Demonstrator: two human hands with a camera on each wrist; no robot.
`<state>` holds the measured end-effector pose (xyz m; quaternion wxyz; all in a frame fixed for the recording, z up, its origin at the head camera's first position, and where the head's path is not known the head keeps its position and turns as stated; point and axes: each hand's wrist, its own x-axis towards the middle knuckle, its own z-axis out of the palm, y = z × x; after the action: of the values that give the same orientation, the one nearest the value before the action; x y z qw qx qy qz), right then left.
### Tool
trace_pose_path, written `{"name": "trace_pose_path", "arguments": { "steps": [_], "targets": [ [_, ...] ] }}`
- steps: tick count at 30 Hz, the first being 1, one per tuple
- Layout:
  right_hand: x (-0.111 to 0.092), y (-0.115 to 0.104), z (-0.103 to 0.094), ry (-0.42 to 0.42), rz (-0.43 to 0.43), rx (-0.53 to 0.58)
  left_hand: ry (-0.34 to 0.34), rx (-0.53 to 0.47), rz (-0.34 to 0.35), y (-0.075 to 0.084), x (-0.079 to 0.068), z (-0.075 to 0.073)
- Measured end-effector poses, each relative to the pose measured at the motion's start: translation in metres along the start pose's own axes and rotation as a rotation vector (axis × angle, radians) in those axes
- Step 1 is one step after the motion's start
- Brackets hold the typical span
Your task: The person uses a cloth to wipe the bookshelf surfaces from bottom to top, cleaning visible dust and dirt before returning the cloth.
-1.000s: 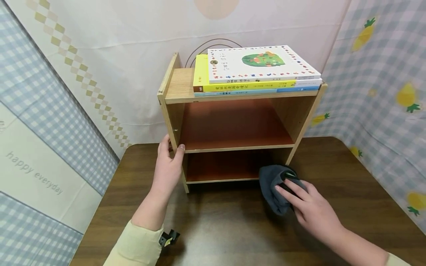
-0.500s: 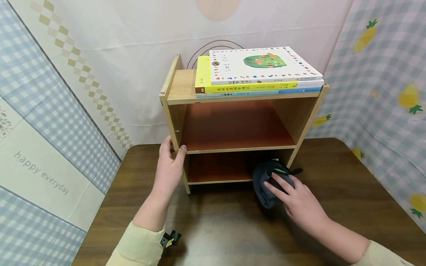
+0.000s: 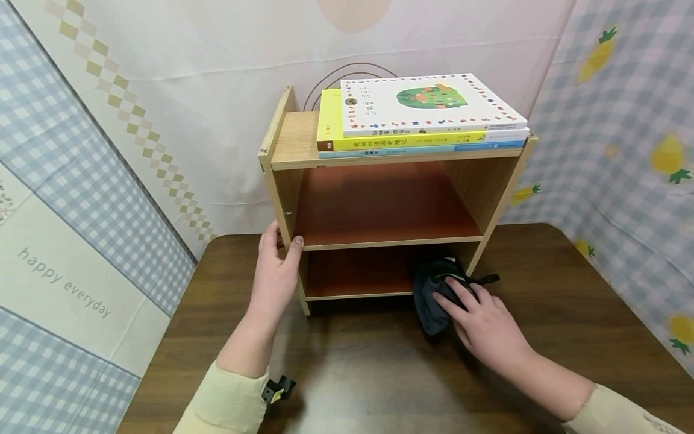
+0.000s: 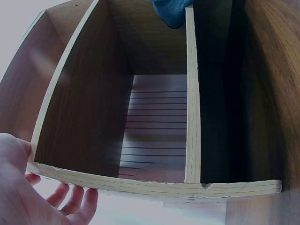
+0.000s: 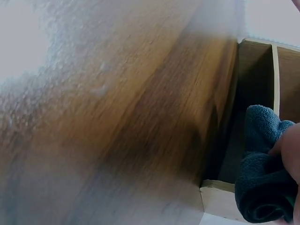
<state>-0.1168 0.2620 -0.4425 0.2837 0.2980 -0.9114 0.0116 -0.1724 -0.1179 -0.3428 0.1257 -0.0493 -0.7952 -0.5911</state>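
Note:
A small wooden shelf unit (image 3: 387,202) stands on the brown table. My left hand (image 3: 275,271) grips its left side panel, thumb on the front edge and fingers around the outer face; the left wrist view shows these fingers (image 4: 86,204) behind the panel. A dark blue-grey cloth (image 3: 429,307) is bunched under my right hand (image 3: 490,328), which holds it at the right end of the lowest board's front edge. In the right wrist view the folded, fuzzy cloth (image 5: 265,176) covers part of the lower opening. The hand hides some of it.
Several books lie flat on the unit's top, a white one (image 3: 428,105) above a yellow one (image 3: 329,120). The table (image 3: 358,374) extends in front. Behind hangs a pale printed curtain (image 3: 217,120), with a checked pineapple-print curtain (image 3: 623,150) at right.
My right hand and the cloth have moved left and slightly inward, onto the right end of the lowest board. The left hand keeps its grip on the side panel.

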Motion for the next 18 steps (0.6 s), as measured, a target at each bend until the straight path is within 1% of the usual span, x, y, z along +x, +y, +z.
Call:
{"name": "trace_pose_path", "arguments": {
  "steps": [6, 9, 13, 15, 18],
  "targets": [
    [0.0008, -0.0005, 0.0017, 0.087, -0.006, -0.037, 0.001, 0.006, -0.003, -0.0004, 0.0001, 0.0001],
    [0.0003, 0.0001, 0.0012, 0.094, -0.010, -0.049, 0.004, 0.006, -0.001, -0.0012, 0.0004, 0.0001],
    [0.0000, 0.0007, -0.0002, 0.107, -0.038, -0.041, 0.010, 0.006, 0.006, -0.0022, 0.0007, 0.0004],
    [0.0010, 0.0006, -0.0004, 0.151, -0.067, -0.038, 0.012, 0.006, 0.006, -0.0026, 0.0007, 0.0007],
    [0.0043, -0.0008, -0.0007, 0.243, -0.105, -0.051, 0.012, 0.006, 0.006, -0.0024, 0.0009, 0.0007]
  ]
}}
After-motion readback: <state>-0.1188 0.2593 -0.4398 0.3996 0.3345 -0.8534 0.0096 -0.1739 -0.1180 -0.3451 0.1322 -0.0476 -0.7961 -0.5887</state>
